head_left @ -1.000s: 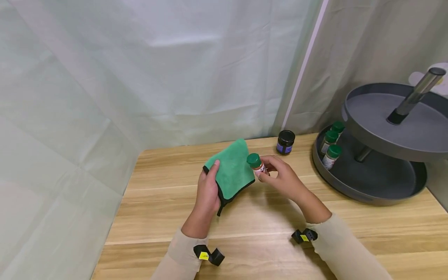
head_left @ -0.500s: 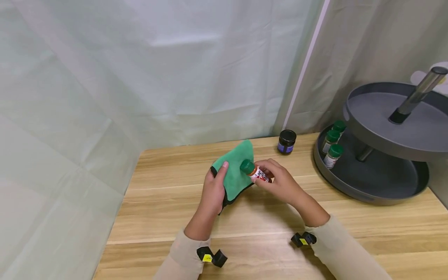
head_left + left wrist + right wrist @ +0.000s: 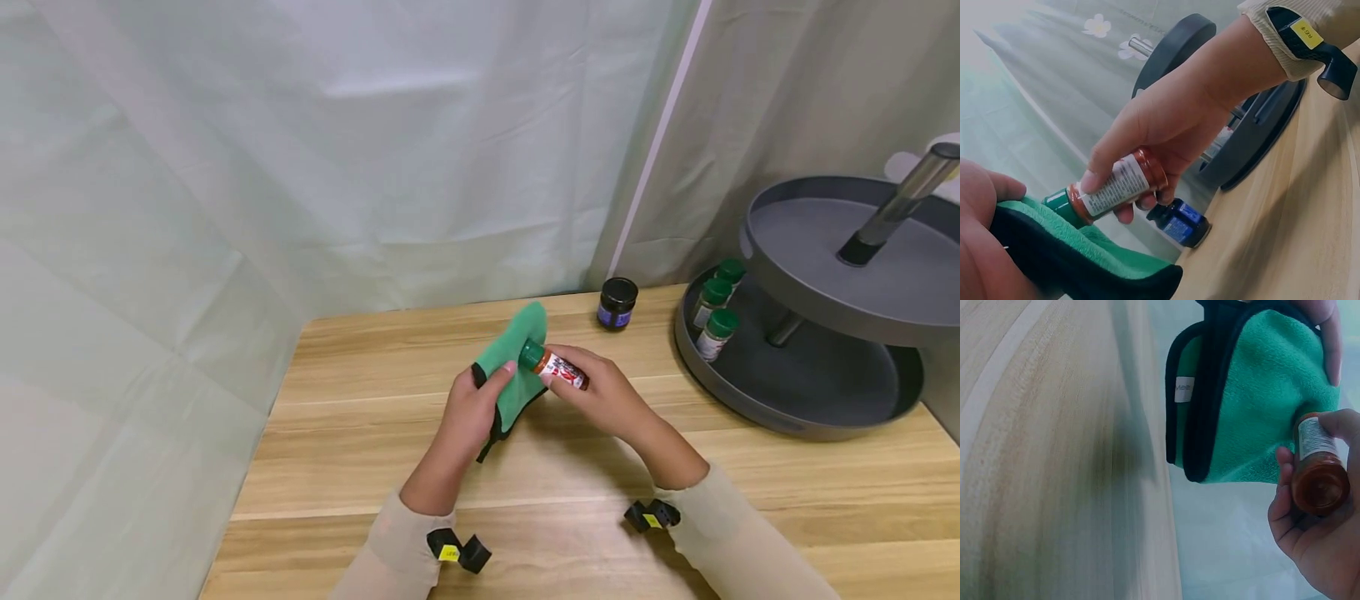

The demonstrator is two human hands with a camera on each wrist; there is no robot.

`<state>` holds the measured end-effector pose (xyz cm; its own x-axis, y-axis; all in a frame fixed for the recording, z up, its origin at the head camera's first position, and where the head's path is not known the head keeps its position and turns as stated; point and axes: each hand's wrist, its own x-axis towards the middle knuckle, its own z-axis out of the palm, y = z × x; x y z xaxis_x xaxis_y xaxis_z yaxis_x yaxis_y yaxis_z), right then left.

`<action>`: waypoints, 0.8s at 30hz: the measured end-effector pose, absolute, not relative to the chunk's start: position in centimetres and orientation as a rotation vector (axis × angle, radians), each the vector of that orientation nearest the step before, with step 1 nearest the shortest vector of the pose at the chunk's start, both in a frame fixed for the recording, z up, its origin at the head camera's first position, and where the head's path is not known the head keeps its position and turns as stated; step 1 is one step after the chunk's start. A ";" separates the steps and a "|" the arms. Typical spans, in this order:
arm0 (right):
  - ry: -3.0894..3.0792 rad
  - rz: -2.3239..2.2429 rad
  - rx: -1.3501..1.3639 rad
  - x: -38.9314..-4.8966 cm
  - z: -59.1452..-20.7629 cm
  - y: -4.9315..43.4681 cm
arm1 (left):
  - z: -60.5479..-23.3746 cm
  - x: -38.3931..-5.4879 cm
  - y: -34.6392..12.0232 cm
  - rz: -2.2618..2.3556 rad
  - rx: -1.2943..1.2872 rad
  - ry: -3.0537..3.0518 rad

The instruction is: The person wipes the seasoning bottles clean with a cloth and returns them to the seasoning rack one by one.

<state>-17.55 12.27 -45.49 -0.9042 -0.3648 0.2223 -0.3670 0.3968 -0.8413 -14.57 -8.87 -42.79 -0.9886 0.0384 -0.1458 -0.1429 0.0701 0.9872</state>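
My left hand (image 3: 468,410) holds a folded green cloth (image 3: 517,387) with black edging, its thumb lying over the front. In my right hand (image 3: 600,392) is a small spice jar (image 3: 564,369) with a green cap, a white and red label and reddish contents. The jar is tilted, and its cap presses against the cloth, close to the left thumb. From the left wrist view, the jar's label (image 3: 1119,185) faces the camera and the cap sinks partly behind the cloth's fold. The right wrist view shows the jar's reddish base (image 3: 1320,487) toward the camera.
A black jar (image 3: 617,303) with a blue label stands at the table's back edge. To the right is a grey two-tier round tray (image 3: 795,423) with a metal post. Several green-capped spice jars (image 3: 717,333) stand on its lower tier. Pale curtains (image 3: 450,167) hang behind the wooden table (image 3: 337,467).
The jar has moved left and tipped further over, its cap now against the cloth. My left hand has shifted right, and the cloth has folded in toward the cap.
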 end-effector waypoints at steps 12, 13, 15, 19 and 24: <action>-2.643 1.647 0.831 -17.3 -45.5 12.2 | -42.9 -14.6 -8.7 2.090 -0.090 2.164; -2.646 1.643 0.834 -17.3 -45.5 12.2 | -42.9 -14.6 -8.7 2.086 -0.078 2.162; -2.658 1.621 0.833 -17.3 -45.6 12.2 | -42.9 -14.5 -8.6 2.076 -0.056 2.155; -2.695 1.559 0.813 -17.3 -45.7 12.2 | -42.9 -14.4 -8.5 2.040 -0.012 2.153; -2.724 1.471 0.777 -17.3 -45.6 12.2 | -43.2 -14.4 -8.3 2.046 0.004 2.131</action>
<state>-17.33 12.19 -45.59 -0.8804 -0.4380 0.1816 -0.3920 0.4568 -0.7985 -14.36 -8.26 -43.15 -0.9824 0.1314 -0.1328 -0.1273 0.0490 0.9906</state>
